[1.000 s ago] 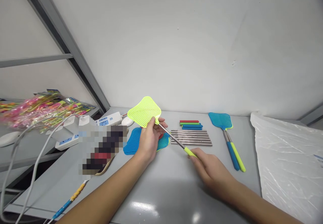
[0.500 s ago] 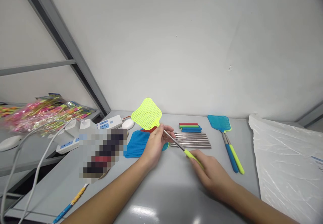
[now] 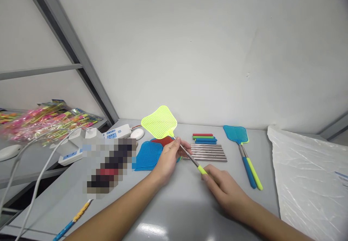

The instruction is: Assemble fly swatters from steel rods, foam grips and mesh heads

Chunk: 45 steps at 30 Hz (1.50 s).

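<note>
A fly swatter with a yellow-green mesh head is held between my hands above the table. Its metal rod runs down to a yellow-green handle. My left hand pinches the rod just below the head. Around the handle, my right hand is closed and covers its lower end. Behind my left hand lie blue mesh heads and a red mesh head, partly hidden. Metal rods lie side by side beyond my hands, with red, green and blue handles behind them.
Two swatters, one with a blue handle and one with a green handle, lie at the right. White plastic sheeting covers the right side. Power strips, white cables and bagged colourful items are at the left. A blurred patch hides something.
The swatter's head has shifted slightly right and tilted. My left hand has moved a little down the rod, and my right hand now covers more of the handle.
</note>
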Motion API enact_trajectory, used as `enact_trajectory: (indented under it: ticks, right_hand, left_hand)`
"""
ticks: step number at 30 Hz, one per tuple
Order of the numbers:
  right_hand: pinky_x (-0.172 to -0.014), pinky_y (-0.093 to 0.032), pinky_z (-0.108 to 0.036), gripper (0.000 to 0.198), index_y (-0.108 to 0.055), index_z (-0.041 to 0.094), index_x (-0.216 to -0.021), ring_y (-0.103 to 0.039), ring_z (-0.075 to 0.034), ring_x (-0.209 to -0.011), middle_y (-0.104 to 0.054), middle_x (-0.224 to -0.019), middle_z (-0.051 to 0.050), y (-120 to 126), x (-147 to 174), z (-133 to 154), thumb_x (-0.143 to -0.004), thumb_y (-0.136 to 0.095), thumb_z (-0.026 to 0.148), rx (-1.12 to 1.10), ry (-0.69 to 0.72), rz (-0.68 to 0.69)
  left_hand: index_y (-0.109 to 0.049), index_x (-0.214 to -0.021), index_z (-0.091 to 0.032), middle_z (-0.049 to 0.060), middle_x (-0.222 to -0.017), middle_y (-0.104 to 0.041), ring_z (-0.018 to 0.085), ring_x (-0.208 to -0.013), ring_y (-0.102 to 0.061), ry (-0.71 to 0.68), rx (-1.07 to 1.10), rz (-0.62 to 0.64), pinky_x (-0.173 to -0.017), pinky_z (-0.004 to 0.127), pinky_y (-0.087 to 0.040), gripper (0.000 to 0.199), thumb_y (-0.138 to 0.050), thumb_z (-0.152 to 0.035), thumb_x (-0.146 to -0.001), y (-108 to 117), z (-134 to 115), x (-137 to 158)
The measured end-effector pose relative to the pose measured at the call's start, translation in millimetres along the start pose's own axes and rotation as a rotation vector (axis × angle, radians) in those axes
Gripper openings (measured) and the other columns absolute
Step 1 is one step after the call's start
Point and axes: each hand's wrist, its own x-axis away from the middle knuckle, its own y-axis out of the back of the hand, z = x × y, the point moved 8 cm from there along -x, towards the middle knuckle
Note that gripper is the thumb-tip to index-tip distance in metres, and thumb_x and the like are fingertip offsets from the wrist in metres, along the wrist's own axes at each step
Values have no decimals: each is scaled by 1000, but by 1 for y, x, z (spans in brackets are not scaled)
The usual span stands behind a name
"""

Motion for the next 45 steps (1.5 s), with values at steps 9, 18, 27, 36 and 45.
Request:
enact_trajectory:
  ticks: [9, 18, 27, 36, 45]
  right_hand:
    - [-56, -28, -26, 32, -38, 22, -75, -37, -12, -58, -39, -62, 6, -8, -3, 0, -98, -32, 44, -97, -33, 54]
    - [-57, -28, -26, 27, -42, 23, -81, -41, -13, -60, -44, -65, 5, -16, 0, -5, -97, -32, 41, 28, -65, 57]
    - [-54, -26, -24, 28, -35, 22, -73, -32, -11, -58, -34, -62, 6, -17, -1, -6, -95, -39, 39, -47, -24, 46]
    - [-56, -30, -24, 36, -44, 20, -69, -37, -11, -60, -38, -61, 5, -20, -3, -7, -95, -38, 43, -204, -22, 68]
    - [-50, -29, -23, 44, -42, 20, -61, -37, -11, -51, -41, -52, 5, -19, -9, -13, -90, -45, 54, -438, -167, 43]
  left_hand:
    - [-54, -69, -17, 3, -73, -62, 14, -67, -56, -121, 124, -205, -68, 28, -45, 38, -47, -47, -91, 26, -23, -6]
    - [-57, -73, -18, 4, -77, -64, 14, -64, -56, -114, 64, -193, -65, 28, -46, 39, -46, -51, -90, 28, -26, -6]
    - [-66, -84, -17, 8, -90, -68, 19, -81, -59, -10, -180, 191, -80, 31, -44, 44, -36, -47, -95, -26, -3, 13]
    - [-72, -88, -17, 8, -89, -70, 21, -86, -62, 107, -266, 390, -82, 31, -45, 50, -34, -48, -95, -45, 6, 24]
    - [-67, -76, -15, 10, -93, -70, 21, -81, -63, 138, -66, 267, -81, 33, -46, 45, -40, -46, -94, -37, 17, 18]
